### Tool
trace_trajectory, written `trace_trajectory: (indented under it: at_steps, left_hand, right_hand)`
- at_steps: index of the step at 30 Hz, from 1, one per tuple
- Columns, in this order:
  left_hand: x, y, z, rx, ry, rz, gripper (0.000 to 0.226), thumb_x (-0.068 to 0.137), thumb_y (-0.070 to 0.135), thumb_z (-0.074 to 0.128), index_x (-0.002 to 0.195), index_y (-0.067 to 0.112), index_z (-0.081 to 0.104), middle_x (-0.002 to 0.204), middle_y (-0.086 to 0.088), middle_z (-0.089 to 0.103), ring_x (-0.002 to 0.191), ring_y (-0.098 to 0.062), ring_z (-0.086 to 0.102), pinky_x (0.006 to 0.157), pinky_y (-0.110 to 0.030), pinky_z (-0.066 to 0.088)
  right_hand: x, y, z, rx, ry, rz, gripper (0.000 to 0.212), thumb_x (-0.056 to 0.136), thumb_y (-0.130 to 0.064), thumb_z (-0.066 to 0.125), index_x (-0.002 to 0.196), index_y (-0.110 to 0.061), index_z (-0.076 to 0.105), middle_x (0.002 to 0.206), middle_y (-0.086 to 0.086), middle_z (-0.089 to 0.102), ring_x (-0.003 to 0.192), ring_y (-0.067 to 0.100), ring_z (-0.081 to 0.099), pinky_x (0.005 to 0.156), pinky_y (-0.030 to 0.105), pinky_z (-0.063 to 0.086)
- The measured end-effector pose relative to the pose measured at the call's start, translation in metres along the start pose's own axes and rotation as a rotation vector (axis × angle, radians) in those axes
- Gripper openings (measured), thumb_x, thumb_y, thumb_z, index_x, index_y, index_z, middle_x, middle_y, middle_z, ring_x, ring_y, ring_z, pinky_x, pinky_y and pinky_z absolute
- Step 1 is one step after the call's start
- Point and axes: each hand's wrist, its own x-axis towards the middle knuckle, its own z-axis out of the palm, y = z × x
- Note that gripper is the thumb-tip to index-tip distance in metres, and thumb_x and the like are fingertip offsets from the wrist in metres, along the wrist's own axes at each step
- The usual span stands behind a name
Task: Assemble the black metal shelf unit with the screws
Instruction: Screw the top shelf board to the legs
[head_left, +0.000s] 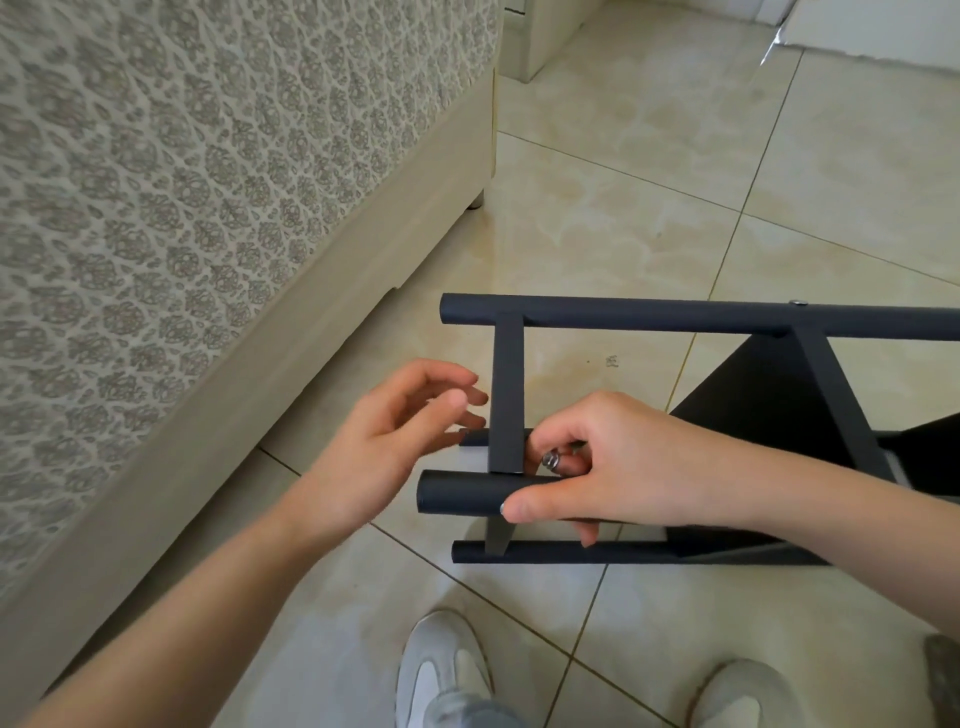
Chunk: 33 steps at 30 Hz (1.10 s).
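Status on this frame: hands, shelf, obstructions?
Left hand open beside the crossbar. Right hand pinches a screw at the crossbar joint. Shelf unit on its side on the floor. Nothing in the way.

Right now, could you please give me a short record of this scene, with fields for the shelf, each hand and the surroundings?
shelf: black metal shelf unit, lying on its side on the tiled floor
right hand: holds a silver screw beside the flat crossbar; thumb on the near tube
left hand: open, holds nothing, fingers close to the crossbar; contact unclear
already fitted: one screw head on the far tube
surroundings: patterned upholstered furniture at left; grey sneakers below
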Motion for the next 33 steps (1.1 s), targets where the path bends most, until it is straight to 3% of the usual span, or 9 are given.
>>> trace_trajectory:
  at_steps: [3,6,10,18,21,24,26,29,33]
  left_hand:
    - [-0.021,0.027,0.000,0.077,-0.161,0.006,0.055,0.085,0.045,0.067,0.135,0.027,0.057,0.134,0.010,0.065,0.124,-0.010,0.062,0.105,-0.027,0.049]
    - [-0.030,0.039,0.003,0.212,-0.261,0.023,0.084,0.068,0.049,0.081,0.144,0.037,0.047,0.160,0.018,0.036,0.143,0.005,0.037,0.114,-0.019,0.036]
    - [-0.035,0.032,0.016,0.545,-0.205,0.135,0.101,0.061,0.063,0.081,0.149,0.041,0.037,0.160,0.031,0.007,0.141,0.022,0.013,0.113,-0.002,0.016]
    - [-0.038,0.011,0.025,0.586,-0.061,0.273,0.072,0.077,0.059,0.068,0.142,0.054,0.036,0.159,0.017,0.029,0.141,0.015,0.026,0.108,-0.003,0.026]
    - [-0.038,0.010,0.025,0.510,-0.069,0.246,0.067,0.074,0.058,0.069,0.136,0.059,0.044,0.157,0.025,0.029,0.142,0.014,0.027,0.109,-0.005,0.028]
    - [-0.039,0.009,0.026,0.439,-0.032,0.236,0.067,0.070,0.053,0.086,0.128,0.060,0.055,0.152,0.035,0.030,0.136,0.019,0.033,0.107,-0.004,0.030]
    - [-0.040,0.009,0.026,0.397,-0.010,0.221,0.069,0.063,0.058,0.082,0.126,0.065,0.055,0.151,0.041,0.031,0.133,0.019,0.038,0.108,-0.009,0.035]
    - [-0.039,0.010,0.027,0.371,-0.023,0.218,0.069,0.060,0.059,0.075,0.126,0.066,0.052,0.152,0.045,0.023,0.132,0.015,0.044,0.106,-0.017,0.042]
    - [-0.037,0.007,0.025,0.346,-0.080,0.233,0.066,0.064,0.049,0.079,0.128,0.051,0.063,0.155,0.043,0.021,0.135,0.014,0.040,0.102,-0.011,0.043]
  right_hand:
    - [0.000,-0.002,-0.001,0.027,-0.014,0.005,0.022,0.079,-0.049,0.076,0.079,-0.028,0.071,0.055,-0.008,0.066,0.052,0.010,0.067,0.050,0.009,0.042]
    - [0.001,-0.002,-0.003,0.024,-0.017,0.024,0.023,0.081,-0.048,0.076,0.081,-0.026,0.071,0.056,-0.005,0.068,0.049,0.007,0.064,0.048,0.009,0.040]
    - [0.003,0.000,-0.004,0.012,-0.026,0.039,0.033,0.080,-0.050,0.074,0.089,-0.018,0.074,0.063,0.007,0.071,0.059,0.017,0.071,0.057,0.017,0.048]
    - [0.000,-0.001,-0.014,0.108,-0.130,0.139,0.034,0.102,-0.029,0.049,0.085,-0.008,0.071,0.073,0.009,0.074,0.075,0.022,0.075,0.082,0.027,0.056]
    - [0.001,0.000,-0.018,0.122,-0.150,0.181,0.040,0.103,-0.020,0.045,0.066,-0.013,0.058,0.073,0.010,0.074,0.076,0.020,0.075,0.082,0.030,0.055]
    - [0.002,0.004,-0.019,0.064,-0.087,0.199,0.041,0.102,-0.020,0.050,0.063,-0.021,0.064,0.067,-0.004,0.071,0.063,0.001,0.065,0.065,0.018,0.052]
    - [0.003,0.006,-0.019,0.085,-0.051,0.202,0.033,0.101,-0.018,0.052,0.077,-0.028,0.073,0.070,-0.010,0.071,0.064,0.000,0.064,0.065,0.014,0.051]
    - [0.005,0.012,-0.021,0.191,-0.042,0.211,0.018,0.100,-0.015,0.055,0.112,-0.018,0.068,0.086,0.000,0.077,0.079,0.013,0.073,0.079,0.027,0.060]
    - [0.008,0.017,-0.023,0.315,-0.034,0.234,0.013,0.096,-0.013,0.061,0.110,-0.010,0.061,0.088,0.009,0.077,0.078,0.019,0.074,0.075,0.028,0.061]
